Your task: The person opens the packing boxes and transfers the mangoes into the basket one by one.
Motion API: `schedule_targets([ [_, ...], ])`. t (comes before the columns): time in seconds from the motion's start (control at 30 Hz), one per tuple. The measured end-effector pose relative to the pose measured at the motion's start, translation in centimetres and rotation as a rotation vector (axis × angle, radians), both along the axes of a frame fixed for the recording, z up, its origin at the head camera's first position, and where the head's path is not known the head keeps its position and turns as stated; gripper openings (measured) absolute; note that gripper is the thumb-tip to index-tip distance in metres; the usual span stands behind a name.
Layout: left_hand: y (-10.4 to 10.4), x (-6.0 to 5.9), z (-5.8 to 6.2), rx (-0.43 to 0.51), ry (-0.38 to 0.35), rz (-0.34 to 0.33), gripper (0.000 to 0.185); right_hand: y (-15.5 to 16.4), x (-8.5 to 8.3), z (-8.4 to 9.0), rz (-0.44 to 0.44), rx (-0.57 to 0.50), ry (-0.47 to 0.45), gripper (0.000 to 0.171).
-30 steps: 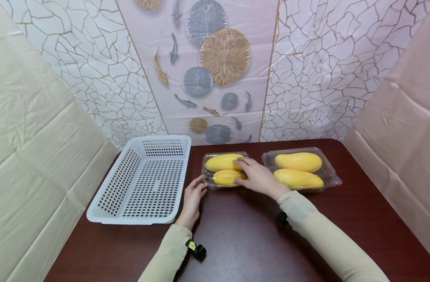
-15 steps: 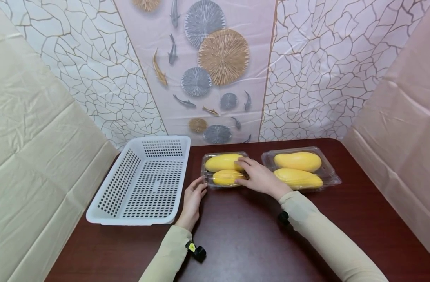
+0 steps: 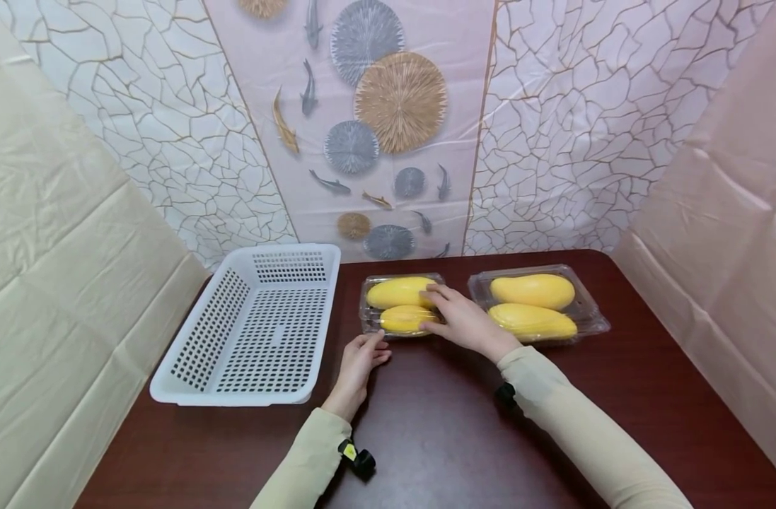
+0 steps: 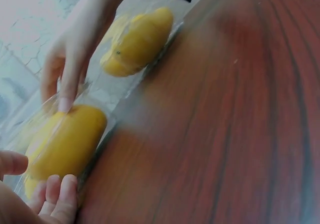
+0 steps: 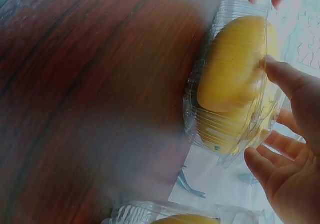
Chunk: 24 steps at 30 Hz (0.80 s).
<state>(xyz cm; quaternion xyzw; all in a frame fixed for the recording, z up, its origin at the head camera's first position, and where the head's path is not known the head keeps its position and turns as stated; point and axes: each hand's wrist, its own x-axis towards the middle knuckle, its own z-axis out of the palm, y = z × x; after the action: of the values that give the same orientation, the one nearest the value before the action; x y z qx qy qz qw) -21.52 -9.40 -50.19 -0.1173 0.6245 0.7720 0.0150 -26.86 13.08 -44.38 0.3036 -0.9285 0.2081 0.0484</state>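
Observation:
A clear plastic clamshell box (image 3: pixel 366 317) with two yellow mangoes (image 3: pixel 400 292) lies near the table's back edge. My right hand (image 3: pixel 467 322) grips its right end, with thumb and fingers spread across the lid. In the right wrist view the thumb (image 5: pixel 287 76) presses the lid over the front mango (image 5: pixel 235 66). My left hand (image 3: pixel 358 367) is at the box's front left, fingers loosely bent, fingertips right at the front rim. From the left wrist, its fingertips (image 4: pixel 69 186) overlap the near end of the box. The lid lies over the mangoes.
A second clear clamshell (image 3: pixel 588 311) with two yellow mangoes (image 3: pixel 533 291) stands to the right, close to my right forearm. To the left is a white perforated basket (image 3: pixel 332 311). The dark wood table (image 3: pixel 426 424) meets a patterned curtain at the back.
My left hand has slid from the box's left side to the right along its front edge. My right hand stays on the right end; the box stays in place.

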Motion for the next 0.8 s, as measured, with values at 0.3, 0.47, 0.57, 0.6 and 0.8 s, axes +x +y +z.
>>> schedule_targets([
  [0.3,2.0,-0.4,0.2,-0.018,-0.040,-0.143,0.040,-0.3,0.0,-0.2,-0.016,0.001,-0.013,0.066],
  [0.47,2.4,-0.7,0.3,-0.027,-0.080,-0.183,0.042,-0.5,0.2,0.0,-0.028,-0.005,-0.023,0.066],
  [0.57,2.5,-0.7,0.3,-0.028,-0.104,-0.198,0.045,-0.6,0.3,0.0,-0.029,-0.005,-0.020,0.066],
  [0.6,2.6,-0.7,0.2,-0.031,-0.108,-0.202,0.045,-0.6,0.3,-0.1,-0.025,-0.002,-0.013,0.066],
  [0.8,3.1,-0.8,0.2,-0.053,-0.105,-0.235,0.049,-1.0,0.5,-0.3,0.010,0.007,0.056,0.065],
])
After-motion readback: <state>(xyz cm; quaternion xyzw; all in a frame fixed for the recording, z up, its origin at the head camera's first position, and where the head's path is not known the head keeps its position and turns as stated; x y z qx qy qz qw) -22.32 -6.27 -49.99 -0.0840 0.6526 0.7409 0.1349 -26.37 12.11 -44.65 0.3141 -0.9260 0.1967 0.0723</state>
